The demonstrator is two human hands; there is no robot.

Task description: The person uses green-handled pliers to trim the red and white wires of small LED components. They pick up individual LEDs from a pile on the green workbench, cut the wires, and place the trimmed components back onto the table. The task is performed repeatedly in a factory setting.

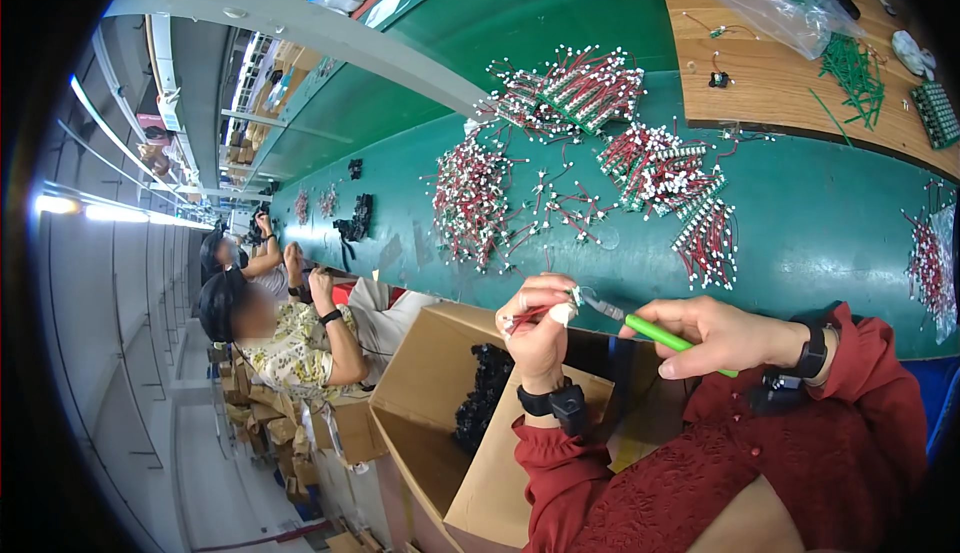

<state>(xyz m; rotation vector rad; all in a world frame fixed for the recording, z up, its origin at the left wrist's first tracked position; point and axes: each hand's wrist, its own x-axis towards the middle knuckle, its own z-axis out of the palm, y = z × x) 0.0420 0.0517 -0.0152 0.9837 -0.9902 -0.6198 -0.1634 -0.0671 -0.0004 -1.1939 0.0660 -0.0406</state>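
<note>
My left hand (540,325) is closed in a pinch on a small circuit board (574,296) with red wires, white finger covers on some fingertips. In my right hand (715,331) is a slim green-handled tool (655,332). Its grey metal end points left and reaches close to the board; whether it touches cannot be made out. Both hands are over the near edge of the green workbench (400,258). Beyond them lie a loose heap of small boards with red wires (470,198) and wired board panels (650,163), several still joined in strips.
An open cardboard box (425,373) with black parts (484,393) stands below my left hand. A wooden board (740,78) at the far right carries green strips (853,78) and a plastic bag (785,8). More wired boards (930,263) lie right. Co-workers (300,343) sit left.
</note>
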